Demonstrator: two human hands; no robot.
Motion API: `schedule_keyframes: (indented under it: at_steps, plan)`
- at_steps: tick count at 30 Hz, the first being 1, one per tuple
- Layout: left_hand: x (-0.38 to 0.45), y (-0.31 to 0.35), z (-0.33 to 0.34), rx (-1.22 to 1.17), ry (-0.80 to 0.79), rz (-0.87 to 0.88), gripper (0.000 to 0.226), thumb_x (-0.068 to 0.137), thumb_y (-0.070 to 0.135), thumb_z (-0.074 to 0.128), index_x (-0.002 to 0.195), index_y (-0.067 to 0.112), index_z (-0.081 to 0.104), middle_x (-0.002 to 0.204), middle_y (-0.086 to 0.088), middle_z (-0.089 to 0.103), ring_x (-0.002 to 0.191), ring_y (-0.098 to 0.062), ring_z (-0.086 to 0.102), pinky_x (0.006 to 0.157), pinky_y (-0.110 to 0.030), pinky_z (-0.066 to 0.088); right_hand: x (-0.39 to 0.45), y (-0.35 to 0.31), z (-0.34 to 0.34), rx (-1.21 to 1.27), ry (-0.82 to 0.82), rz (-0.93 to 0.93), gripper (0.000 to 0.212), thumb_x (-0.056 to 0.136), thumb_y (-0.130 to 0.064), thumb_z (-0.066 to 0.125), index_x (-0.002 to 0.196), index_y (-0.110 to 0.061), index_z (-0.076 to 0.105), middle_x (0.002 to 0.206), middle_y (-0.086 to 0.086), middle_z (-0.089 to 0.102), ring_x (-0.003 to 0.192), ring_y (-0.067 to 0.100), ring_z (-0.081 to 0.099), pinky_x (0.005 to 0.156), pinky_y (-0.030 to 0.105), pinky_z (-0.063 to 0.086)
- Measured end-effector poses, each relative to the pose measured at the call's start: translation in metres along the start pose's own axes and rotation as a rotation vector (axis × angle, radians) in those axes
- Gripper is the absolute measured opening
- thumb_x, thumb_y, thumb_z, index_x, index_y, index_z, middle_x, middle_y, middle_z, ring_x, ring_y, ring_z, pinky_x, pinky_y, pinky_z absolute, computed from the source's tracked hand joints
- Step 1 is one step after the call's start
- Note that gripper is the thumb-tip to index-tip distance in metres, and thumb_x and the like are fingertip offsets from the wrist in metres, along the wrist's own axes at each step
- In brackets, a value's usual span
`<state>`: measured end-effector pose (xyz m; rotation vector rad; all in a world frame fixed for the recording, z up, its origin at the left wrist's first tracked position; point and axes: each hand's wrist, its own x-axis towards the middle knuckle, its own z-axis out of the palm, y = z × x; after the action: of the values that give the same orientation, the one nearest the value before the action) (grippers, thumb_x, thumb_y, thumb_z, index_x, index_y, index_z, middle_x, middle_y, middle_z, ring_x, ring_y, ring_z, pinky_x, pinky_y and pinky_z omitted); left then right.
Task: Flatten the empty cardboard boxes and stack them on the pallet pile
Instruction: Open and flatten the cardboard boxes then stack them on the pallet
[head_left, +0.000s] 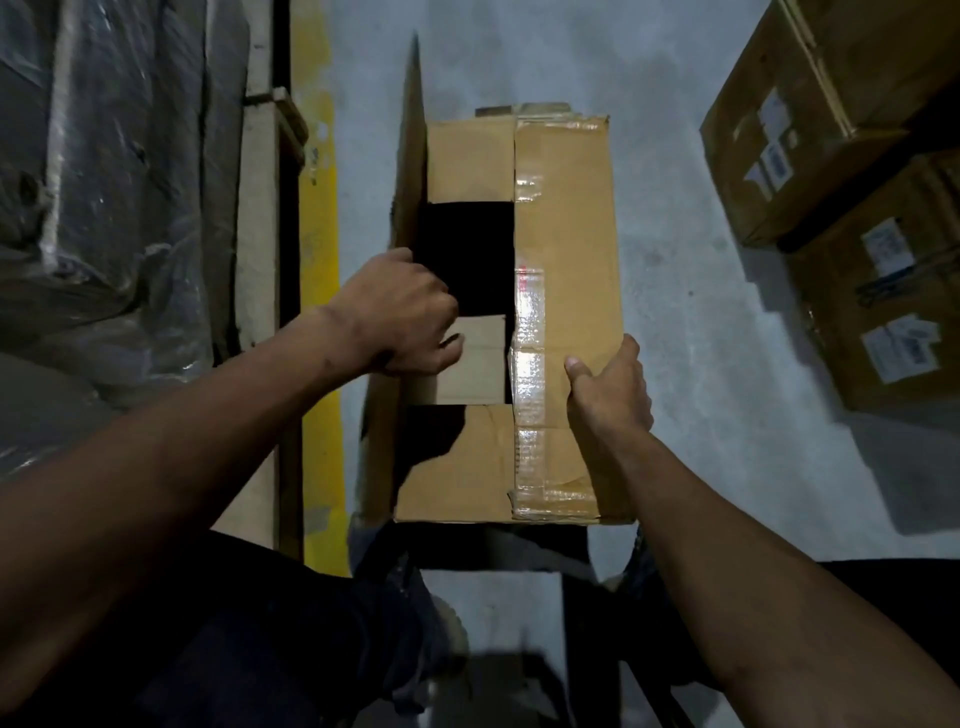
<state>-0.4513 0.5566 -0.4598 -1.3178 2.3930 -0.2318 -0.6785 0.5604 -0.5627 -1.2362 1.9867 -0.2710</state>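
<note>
A long brown cardboard box (566, 234) stands upright on the grey floor in front of me, its top partly open with a dark gap at the left. One long flap (410, 156) stands up along its left side, and clear tape runs down the right flap. My left hand (402, 317) is curled round the left flap's edge next to the gap. On the box's right edge sits my right hand (610, 389), thumb on top and fingers down the side wall.
Two taped cardboard boxes with white labels (831, 130) are stacked at the right. A yellow floor stripe (317, 260) and a wooden pallet edge (260, 208) run along the left, beside goods wrapped in plastic film (104, 182). My legs are below the box.
</note>
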Motion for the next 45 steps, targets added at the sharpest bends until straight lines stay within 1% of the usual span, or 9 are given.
schedule_keyframes:
  at_steps: [5, 10, 15, 19, 22, 29, 32, 37, 45]
  plan:
    - [-0.028, -0.002, 0.023, -0.036, -0.309, -0.296, 0.047, 0.099, 0.051, 0.043, 0.127, 0.016, 0.057, 0.129, -0.008, 0.057, 0.119, -0.026, 0.053, 0.097, -0.037, 0.044, -0.006, -0.002, -0.003, 0.014, -0.008, -0.008, 0.072, 0.098, -0.043, 0.058, 0.154, -0.020, 0.020, 0.153, 0.010, 0.040, 0.136, 0.037, 0.042, 0.106, 0.049, 0.038]
    - [-0.043, 0.038, 0.076, -0.590, -0.261, -0.746, 0.052, 0.102, 0.042, 0.039, 0.138, 0.005, 0.043, 0.137, -0.015, 0.042, 0.124, -0.031, 0.043, 0.098, -0.046, 0.045, -0.005, -0.002, -0.002, 0.027, -0.016, -0.014, 0.069, 0.097, -0.043, 0.059, 0.151, -0.019, 0.023, 0.149, 0.011, 0.044, 0.133, 0.038, 0.044, 0.104, 0.049, 0.040]
    - [-0.038, 0.074, 0.110, -1.011, -0.207, -0.915, 0.067, 0.107, 0.035, 0.032, 0.157, 0.003, 0.002, 0.165, -0.018, 0.005, 0.151, -0.034, 0.012, 0.119, -0.043, 0.020, -0.002, 0.001, 0.000, 0.031, -0.012, -0.020, 0.068, 0.097, -0.044, 0.059, 0.150, -0.020, 0.024, 0.148, 0.010, 0.045, 0.133, 0.037, 0.044, 0.104, 0.051, 0.039]
    - [-0.026, 0.081, 0.121, -1.134, -0.190, -1.078, 0.051, 0.107, 0.036, 0.034, 0.147, 0.004, 0.029, 0.141, -0.025, 0.049, 0.123, -0.044, 0.050, 0.092, -0.045, 0.041, 0.001, 0.001, 0.003, 0.007, -0.006, -0.017, 0.070, 0.098, -0.043, 0.058, 0.152, -0.019, 0.022, 0.151, 0.010, 0.042, 0.135, 0.038, 0.043, 0.105, 0.050, 0.038]
    - [-0.018, 0.087, 0.134, -1.036, -0.139, -1.137, 0.040, 0.107, 0.038, 0.035, 0.120, 0.002, 0.048, 0.115, -0.025, 0.061, 0.103, -0.045, 0.057, 0.075, -0.042, 0.038, 0.005, 0.005, 0.007, -0.010, 0.005, -0.017, 0.071, 0.097, -0.043, 0.058, 0.152, -0.019, 0.021, 0.152, 0.010, 0.041, 0.136, 0.038, 0.042, 0.106, 0.052, 0.038]
    - [-0.012, 0.092, 0.142, -1.052, -0.022, -1.173, 0.035, 0.106, 0.029, 0.041, 0.110, -0.002, 0.057, 0.106, -0.025, 0.064, 0.102, -0.046, 0.058, 0.074, -0.040, 0.037, -0.005, 0.004, 0.011, -0.146, 0.070, -0.073, 0.071, 0.099, -0.045, 0.053, 0.154, -0.018, 0.017, 0.155, 0.010, 0.035, 0.137, 0.035, 0.040, 0.108, 0.051, 0.036]
    - [-0.014, 0.091, 0.143, -1.066, -0.011, -1.177, 0.034, 0.105, 0.029, 0.041, 0.109, -0.001, 0.057, 0.106, -0.025, 0.064, 0.101, -0.045, 0.058, 0.073, -0.040, 0.038, -0.016, -0.001, 0.010, -0.482, 0.228, -0.415, 0.053, 0.101, -0.044, 0.046, 0.147, -0.027, 0.026, 0.143, 0.011, 0.040, 0.131, 0.031, 0.040, 0.110, 0.050, 0.031]
    - [-0.015, 0.091, 0.138, -1.074, -0.040, -1.192, 0.035, 0.106, 0.031, 0.039, 0.111, 0.000, 0.055, 0.109, -0.025, 0.062, 0.103, -0.044, 0.057, 0.074, -0.039, 0.035, -0.013, -0.036, 0.002, -0.850, 0.105, -0.945, 0.055, 0.101, -0.058, 0.023, 0.148, -0.032, 0.035, 0.130, 0.012, 0.048, 0.114, 0.027, 0.047, 0.094, 0.043, 0.039]
    - [-0.015, 0.090, 0.131, -1.057, -0.079, -1.197, 0.037, 0.106, 0.032, 0.039, 0.117, 0.001, 0.055, 0.112, -0.024, 0.063, 0.105, -0.043, 0.058, 0.075, -0.039, 0.037, -0.022, -0.077, -0.022, -1.143, -0.058, -0.917, 0.039, 0.100, -0.049, 0.035, 0.126, -0.021, 0.045, 0.117, 0.009, 0.053, 0.098, 0.024, 0.053, 0.080, 0.037, 0.046]
